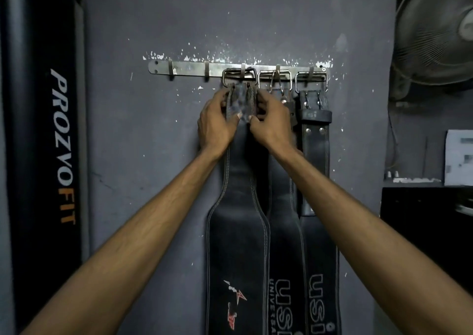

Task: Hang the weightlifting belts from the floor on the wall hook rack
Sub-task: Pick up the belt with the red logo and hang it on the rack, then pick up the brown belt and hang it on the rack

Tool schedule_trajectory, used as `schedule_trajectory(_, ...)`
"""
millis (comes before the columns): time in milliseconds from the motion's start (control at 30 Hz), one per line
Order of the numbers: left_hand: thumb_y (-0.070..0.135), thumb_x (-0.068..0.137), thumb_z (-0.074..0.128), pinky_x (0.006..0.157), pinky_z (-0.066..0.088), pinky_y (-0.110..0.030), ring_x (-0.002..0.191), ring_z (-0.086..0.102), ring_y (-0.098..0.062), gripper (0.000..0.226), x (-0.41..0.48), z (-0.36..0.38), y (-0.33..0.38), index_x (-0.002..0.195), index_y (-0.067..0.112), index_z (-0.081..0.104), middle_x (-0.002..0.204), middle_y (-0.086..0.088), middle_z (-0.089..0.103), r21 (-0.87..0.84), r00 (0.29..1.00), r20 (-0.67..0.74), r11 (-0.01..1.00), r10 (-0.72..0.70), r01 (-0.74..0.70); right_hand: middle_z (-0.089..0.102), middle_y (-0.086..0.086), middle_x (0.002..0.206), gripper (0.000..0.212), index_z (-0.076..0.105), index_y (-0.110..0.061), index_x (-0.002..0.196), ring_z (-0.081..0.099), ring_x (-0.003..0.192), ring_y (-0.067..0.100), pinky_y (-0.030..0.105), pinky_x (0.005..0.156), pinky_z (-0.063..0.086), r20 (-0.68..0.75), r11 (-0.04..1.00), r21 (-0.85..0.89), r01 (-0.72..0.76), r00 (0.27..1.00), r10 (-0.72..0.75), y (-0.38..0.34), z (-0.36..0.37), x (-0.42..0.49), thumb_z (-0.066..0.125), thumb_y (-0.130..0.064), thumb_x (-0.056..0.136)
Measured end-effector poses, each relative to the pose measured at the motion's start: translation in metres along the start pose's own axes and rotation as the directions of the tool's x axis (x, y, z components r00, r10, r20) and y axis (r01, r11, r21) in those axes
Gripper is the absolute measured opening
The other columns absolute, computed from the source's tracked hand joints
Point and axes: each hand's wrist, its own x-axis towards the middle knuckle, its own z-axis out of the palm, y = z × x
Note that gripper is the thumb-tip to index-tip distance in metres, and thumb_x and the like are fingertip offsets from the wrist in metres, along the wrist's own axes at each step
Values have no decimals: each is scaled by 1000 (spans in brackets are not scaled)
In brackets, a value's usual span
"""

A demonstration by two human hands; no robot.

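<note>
- Three black leather belts hang side by side on the hook rack (189,68), a steel strip on the grey wall (153,155) with five hooks by my count: the two on the left are bare, the three on the right each carry a buckle
- The first belt (238,232), leftmost of the three, hangs by its steel buckle (239,77) from the third hook; it is narrow at the top and wider below, with pale stitching along both edges and a red and white emblem low down
- My left hand (217,122) pinches its narrow strap just under the buckle, thumb on the front, fingers curled round the left edge
- My right hand (271,125) grips the same strap at the right edge, fingers curled
- The second belt (284,245) and the third belt (317,150) hang just beside it, both lettered USI in white outline
- One black pad (43,155) marked PROZVOFIT stands at the left, one fan (435,27) at the upper right
</note>
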Motion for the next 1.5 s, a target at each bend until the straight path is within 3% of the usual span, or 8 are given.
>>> schedule_trajectory(100,20,73,76,82,59,-39,91,69,-21,68,-34,-5,-8,137,29,54,115,-1,68,39,999,44,999,-25,23,68,-5,123,60,55,-8,143,62,98,1,-2,81,44,-33,1000,14,-6,999,6,3,-7,-28,68,0,85)
schedule_trajectory(267,14,75,75,80,57,-37,87,63,-18,58,-119,-27,-24,130,26,59,105,-2,61,126,993,108,992,-46,32,71,-7,97,48,65,-14,128,69,86,8,35,79,61,-18,996,48,-73,997,74,32,-3,-89,63,-6,81)
schedule_trajectory(533,13,81,76,80,43,-7,93,57,-7,50,-339,-59,-61,128,21,60,112,2,64,296,912,307,938,-272,180,63,-10,74,33,64,-25,114,54,52,3,29,57,53,148,943,76,-324,939,311,120,-8,-284,71,-16,83)
schedule_trajectory(667,14,79,74,77,51,-24,87,60,-13,46,-480,-70,-75,123,19,63,108,-1,66,379,818,397,886,-416,267,60,-9,77,38,60,-18,122,57,60,4,20,59,47,230,888,83,-453,875,425,160,-14,-421,71,-10,87)
schedule_trajectory(867,16,76,72,75,54,-38,86,64,-25,46,-708,-88,-97,119,28,62,103,-2,66,537,518,493,713,-699,451,67,-6,76,20,66,-23,105,66,68,16,41,67,58,391,728,-174,-663,633,669,220,-31,-674,69,-17,86)
schedule_trajectory(1133,16,77,79,76,56,-35,87,65,-21,40,-1036,-112,-129,116,19,67,102,2,66,715,60,478,428,-876,553,72,-8,88,10,71,-22,95,66,74,10,14,60,46,461,425,-528,-735,172,871,259,-80,-1030,72,-16,87)
schedule_trajectory(1233,24,80,78,81,57,-36,97,69,-20,44,-1155,-124,-130,121,23,64,111,-1,70,762,-90,455,335,-886,554,73,-4,91,8,70,-22,94,69,78,14,31,66,57,472,355,-612,-707,35,881,264,-97,-1156,70,-18,87)
schedule_trajectory(1500,16,78,76,72,55,-31,83,64,-17,41,-1410,-152,-137,117,19,67,104,-3,70,807,-277,457,263,-845,529,70,11,84,38,69,-9,87,65,80,29,36,64,48,641,499,-727,-471,-207,739,277,-112,-1413,51,-41,81)
